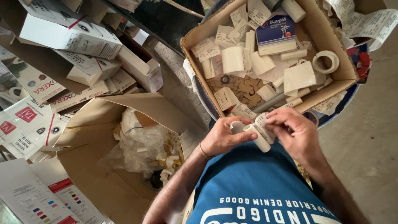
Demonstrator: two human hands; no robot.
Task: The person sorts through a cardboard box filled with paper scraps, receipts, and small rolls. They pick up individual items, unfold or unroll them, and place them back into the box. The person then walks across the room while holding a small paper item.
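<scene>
Just beyond the person's hands sits an open cardboard box [331, 49] full of white pipe fittings [233, 59], loose paper labels [226, 98], a roll of white tape [326, 61] and a small blue-and-white packet [276, 32]; a grey rod [269, 103] lies slanted near its closest wall. The box rests on a round blue drum [338, 110] whose rim shows beneath it. To the left of the box, a bigger brown carton [107, 124] stands open, holding crumpled clear plastic [137, 145] and paper scraps, and beyond that lies a heap of flat white printed cartons [70, 37]. To the right of the box the floor [369, 153] is bare grey concrete. Directly below the box's near wall, both hands meet over a small white pipe fitting [259, 140], a short elbow-shaped piece with a paper label against it. The left hand [224, 137] pinches the fitting between thumb and fingers; the right hand [292, 130] has its fingers bunched, pinching the label on the fitting.
</scene>
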